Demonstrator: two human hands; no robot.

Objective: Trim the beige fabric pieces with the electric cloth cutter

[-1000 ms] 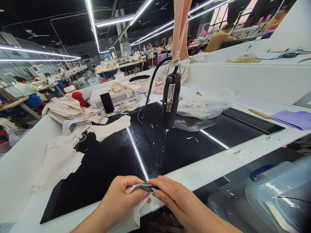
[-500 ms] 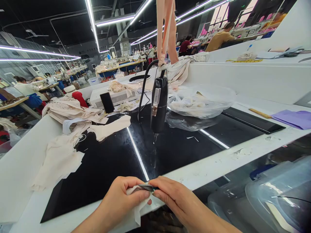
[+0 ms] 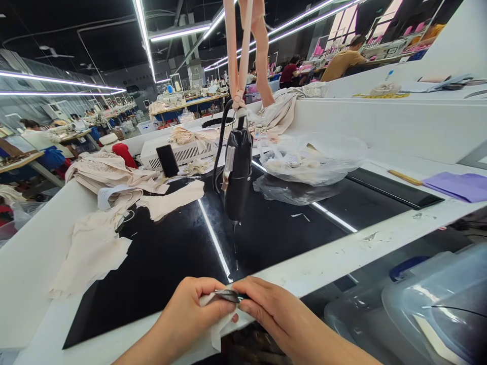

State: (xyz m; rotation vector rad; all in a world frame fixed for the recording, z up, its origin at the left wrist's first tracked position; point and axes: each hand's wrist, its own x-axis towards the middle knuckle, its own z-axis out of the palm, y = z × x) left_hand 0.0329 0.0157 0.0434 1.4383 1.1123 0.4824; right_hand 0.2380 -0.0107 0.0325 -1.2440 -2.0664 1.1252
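Observation:
At the table's front edge my left hand (image 3: 196, 312) is closed on a piece of pale cream fabric (image 3: 216, 334), which hangs down below the fingers. My right hand (image 3: 272, 312) grips small thread snips (image 3: 228, 294); their metal blades point left across the fabric, above my left thumb. Most of the snips' handle is hidden in the right fingers. Beyond the hands a black handheld tool (image 3: 239, 172) with a thin tip hangs from peach fabric strips (image 3: 239, 56) over a black glossy board (image 3: 171, 268).
Cream fabric pieces (image 3: 93, 243) lie at the left, with a phone (image 3: 167, 160) leaning on a white box (image 3: 150, 152). A clear plastic bag (image 3: 319, 170) sits behind the tool. At the right are a purple cloth (image 3: 456, 186) and clear plastic bins (image 3: 429, 304) below the table.
The hanging black tool and its strips have swung left. My hands stay nearly in place, with the snips' blades slightly shifted over the fabric.

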